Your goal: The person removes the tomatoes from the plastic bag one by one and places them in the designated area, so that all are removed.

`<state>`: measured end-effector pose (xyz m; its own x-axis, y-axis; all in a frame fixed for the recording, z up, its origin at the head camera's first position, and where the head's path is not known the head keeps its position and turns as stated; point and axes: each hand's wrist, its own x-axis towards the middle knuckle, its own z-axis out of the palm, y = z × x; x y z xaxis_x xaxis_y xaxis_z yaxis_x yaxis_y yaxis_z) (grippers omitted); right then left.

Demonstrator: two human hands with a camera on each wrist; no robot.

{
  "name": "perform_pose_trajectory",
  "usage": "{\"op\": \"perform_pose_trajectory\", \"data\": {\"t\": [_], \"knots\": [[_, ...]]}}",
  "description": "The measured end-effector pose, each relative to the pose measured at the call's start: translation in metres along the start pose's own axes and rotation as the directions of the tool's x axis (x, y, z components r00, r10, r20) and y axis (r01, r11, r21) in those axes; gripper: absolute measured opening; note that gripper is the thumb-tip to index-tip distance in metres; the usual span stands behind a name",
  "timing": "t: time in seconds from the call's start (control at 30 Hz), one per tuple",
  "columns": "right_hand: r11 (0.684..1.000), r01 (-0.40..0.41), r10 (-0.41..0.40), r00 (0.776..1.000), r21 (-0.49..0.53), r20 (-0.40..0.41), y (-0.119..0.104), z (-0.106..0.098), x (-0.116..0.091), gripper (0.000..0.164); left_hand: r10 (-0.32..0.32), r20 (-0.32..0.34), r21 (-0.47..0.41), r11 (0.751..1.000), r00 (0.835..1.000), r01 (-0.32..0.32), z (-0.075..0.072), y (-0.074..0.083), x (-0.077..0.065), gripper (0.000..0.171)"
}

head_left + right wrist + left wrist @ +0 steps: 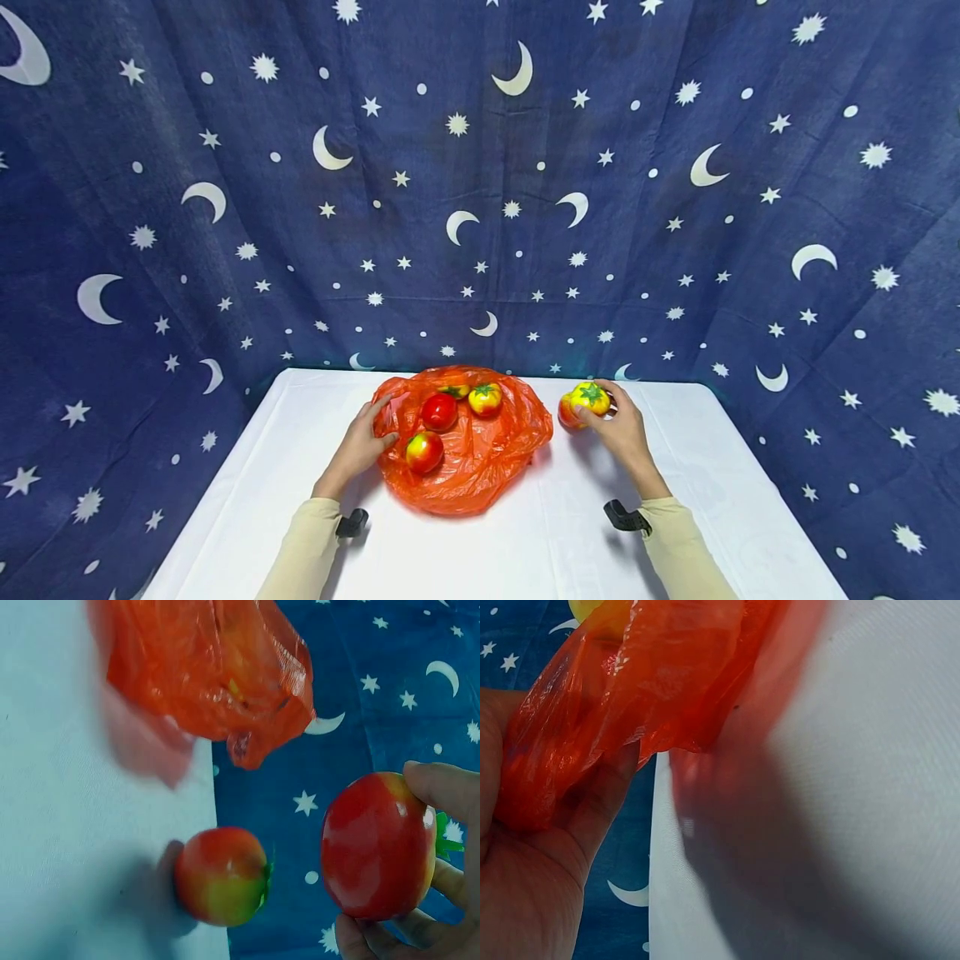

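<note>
My left hand [360, 446] grips the left rim of a red plastic bag [480, 487], its thin film running between thumb and fingers in the left wrist view. The bag lies spread with its mouth facing up. Inside are a red fruit [439, 412], a red-yellow fruit [424, 451], a yellow-red tomato [485, 399] and a yellow piece [453, 390], partly hidden. To the right of the bag, my right hand [624, 432] holds a tomato [379, 847] with a green calyx, raised off the table. Beside it a second tomato [223, 877] sits on the table.
A white cloth covers the table [480, 554]. Behind it and at both sides hangs a dark blue curtain [420, 208] printed with moons and stars. Black straps [628, 518] are worn at both wrists over pale sleeves.
</note>
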<state>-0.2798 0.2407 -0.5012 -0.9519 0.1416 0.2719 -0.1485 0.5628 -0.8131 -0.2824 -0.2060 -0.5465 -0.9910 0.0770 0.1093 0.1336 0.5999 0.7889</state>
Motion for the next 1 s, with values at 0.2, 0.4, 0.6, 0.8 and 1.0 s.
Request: {"op": "perform_pose_trajectory", "data": {"t": [0.2,0.4,0.6,0.8,1.0], "knots": [[1.000,-0.025,0.025,1.000,-0.003,-0.008,0.010,-0.003,0.004,0.063,-0.012,0.003,0.005,1.000,1.000,0.012,0.000,0.000,0.001,0.074],[0.999,-0.051,0.051,0.999,-0.008,-0.011,0.019,-0.008,0.008,0.065,-0.020,0.002,0.011,1.000,1.000,0.020,0.001,-0.001,0.001,0.075],[0.997,-0.081,0.081,0.996,-0.001,-0.021,0.026,-0.011,0.011,0.064,-0.009,-0.004,0.016,1.000,1.000,0.009,0.001,-0.001,0.000,0.076],[0.985,-0.173,0.173,0.985,0.009,-0.027,0.034,-0.013,0.014,0.066,-0.012,-0.005,0.003,1.000,1.000,0.012,-0.001,0.000,0.000,0.074],[0.976,-0.219,0.218,0.976,-0.003,-0.018,0.041,-0.015,0.017,0.067,-0.009,-0.010,0.008,1.000,1.000,0.009,-0.001,0.000,-0.001,0.075]]}}
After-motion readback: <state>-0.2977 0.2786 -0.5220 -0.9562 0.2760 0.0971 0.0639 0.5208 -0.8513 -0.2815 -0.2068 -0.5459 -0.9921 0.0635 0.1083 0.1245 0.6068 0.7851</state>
